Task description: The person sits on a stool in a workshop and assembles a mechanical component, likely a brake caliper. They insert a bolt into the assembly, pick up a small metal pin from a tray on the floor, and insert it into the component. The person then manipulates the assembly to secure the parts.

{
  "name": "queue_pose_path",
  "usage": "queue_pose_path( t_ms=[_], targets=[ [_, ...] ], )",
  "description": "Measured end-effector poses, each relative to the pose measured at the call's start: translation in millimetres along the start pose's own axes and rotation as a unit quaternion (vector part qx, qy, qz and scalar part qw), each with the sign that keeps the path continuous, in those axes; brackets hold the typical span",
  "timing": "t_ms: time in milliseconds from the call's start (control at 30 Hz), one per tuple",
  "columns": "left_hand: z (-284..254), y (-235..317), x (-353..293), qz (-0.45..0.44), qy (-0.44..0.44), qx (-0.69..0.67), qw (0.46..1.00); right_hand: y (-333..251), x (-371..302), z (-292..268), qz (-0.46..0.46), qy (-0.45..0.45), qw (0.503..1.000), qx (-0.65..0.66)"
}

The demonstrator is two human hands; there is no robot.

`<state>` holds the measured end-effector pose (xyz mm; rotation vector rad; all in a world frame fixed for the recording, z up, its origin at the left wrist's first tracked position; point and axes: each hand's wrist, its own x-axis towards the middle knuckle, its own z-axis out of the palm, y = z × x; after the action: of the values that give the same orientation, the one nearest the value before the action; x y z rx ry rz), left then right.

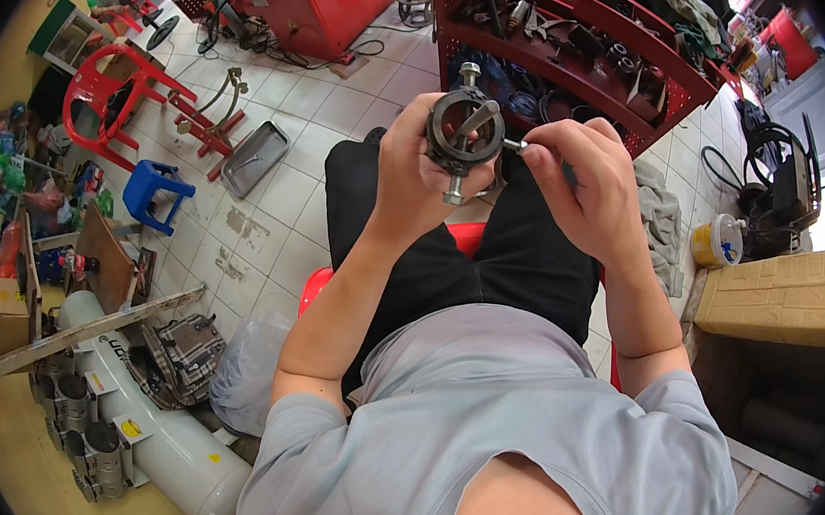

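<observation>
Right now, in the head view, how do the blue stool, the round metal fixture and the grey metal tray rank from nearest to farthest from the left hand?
From the left hand:
1. Round metal fixture, held in that hand.
2. Grey metal tray, on the floor to the left.
3. Blue stool, farther left, past the tray.

Ring (468,159) in left hand (407,166); tray (257,160) left, cart (454,22) right.
</observation>
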<state>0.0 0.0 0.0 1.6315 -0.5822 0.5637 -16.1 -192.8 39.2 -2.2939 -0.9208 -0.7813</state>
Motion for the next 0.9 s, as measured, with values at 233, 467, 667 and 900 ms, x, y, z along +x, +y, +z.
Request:
queue_pose_path(
  t_ms=[233, 467, 667, 900],
  targets=[
    [-1, 3, -2, -0.015, -0.010, 0.002, 1.000, -15, 2, 2, 0.040, 0.042, 0.997, 0.056],
    [0, 3, -1, -0.021, -0.015, -0.014, 1.000, -11, 4, -1, 0.011, 0.038, 0.998, 0.039],
    [2, 6, -1, -0.052, -0.014, -0.034, 0.998, -6, 0, 4, 0.017, 0.041, 0.999, 0.027],
    [0, 4, -1, -0.036, -0.022, -0.014, 0.999, -15, 5, -2, 0.023, 0.039, 0.998, 0.050]
  ],
)
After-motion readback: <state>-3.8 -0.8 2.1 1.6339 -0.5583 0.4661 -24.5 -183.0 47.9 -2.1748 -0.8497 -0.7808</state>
